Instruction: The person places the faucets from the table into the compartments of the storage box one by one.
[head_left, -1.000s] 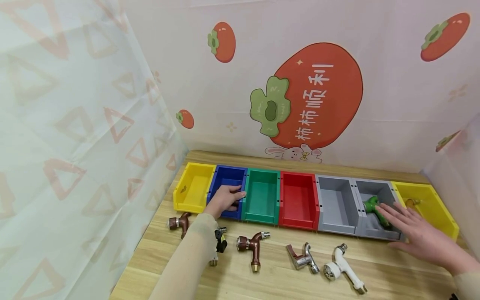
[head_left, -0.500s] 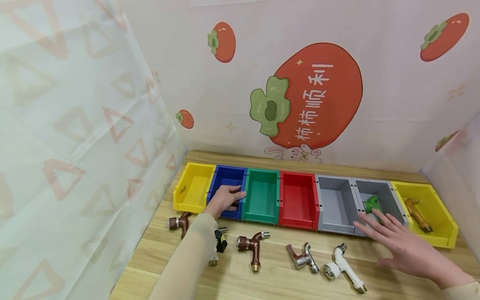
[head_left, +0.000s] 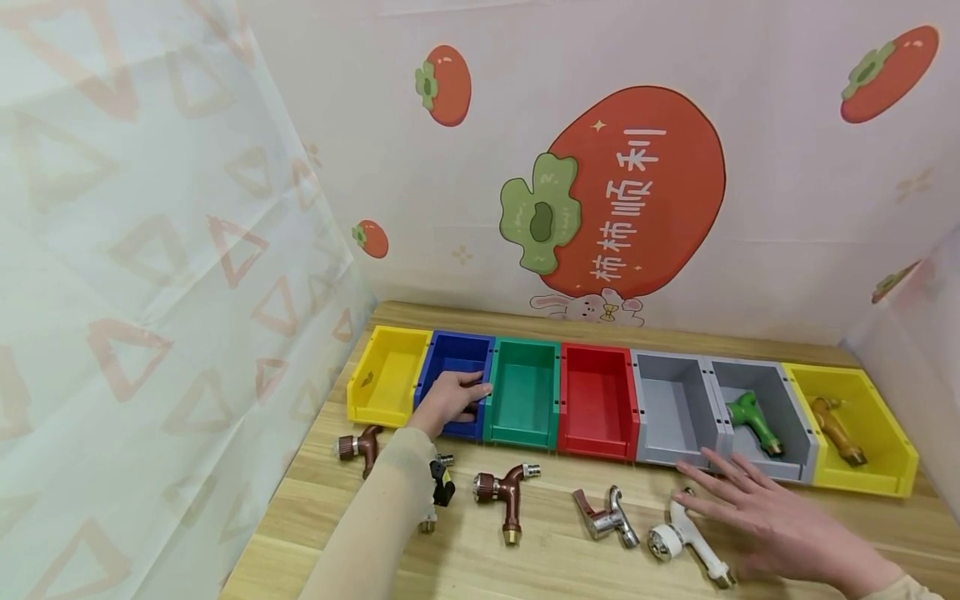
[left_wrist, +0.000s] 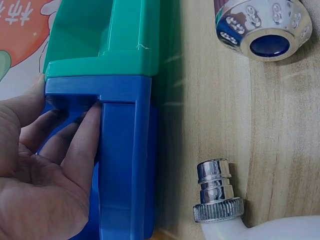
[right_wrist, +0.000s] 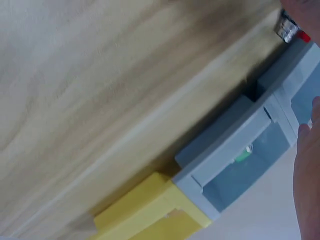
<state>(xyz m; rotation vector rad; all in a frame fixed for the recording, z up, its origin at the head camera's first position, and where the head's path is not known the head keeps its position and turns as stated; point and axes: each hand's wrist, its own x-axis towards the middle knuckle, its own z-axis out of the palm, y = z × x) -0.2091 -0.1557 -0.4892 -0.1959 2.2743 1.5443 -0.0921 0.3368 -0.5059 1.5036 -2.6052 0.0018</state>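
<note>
My left hand (head_left: 450,398) reaches into the blue bin (head_left: 456,346) and holds its right side wall, where it meets the green bin (head_left: 522,392). In the left wrist view the fingers bend against the blue wall, one tip at the seam with the green bin. My right hand (head_left: 780,517) is spread palm down over the table, its fingertips overlapping the neck of a white faucet (head_left: 693,542), with nothing held. A green faucet (head_left: 753,422) lies in the right-hand grey bin (head_left: 802,467). The yellow bin at far right (head_left: 892,467) contains a golden-brown faucet (head_left: 840,431).
Along the table's front lie a chrome faucet (head_left: 611,518), a brown faucet (head_left: 510,500), a faucet with a black handle (head_left: 442,483) partly under my left arm, and another brown one (head_left: 360,447). The bins stand in one row before a printed backdrop.
My right hand has moved left and nearer, from over the two rightmost bins to the white faucet, uncovering the green and golden-brown faucets. My left hand has stayed at the blue bin.
</note>
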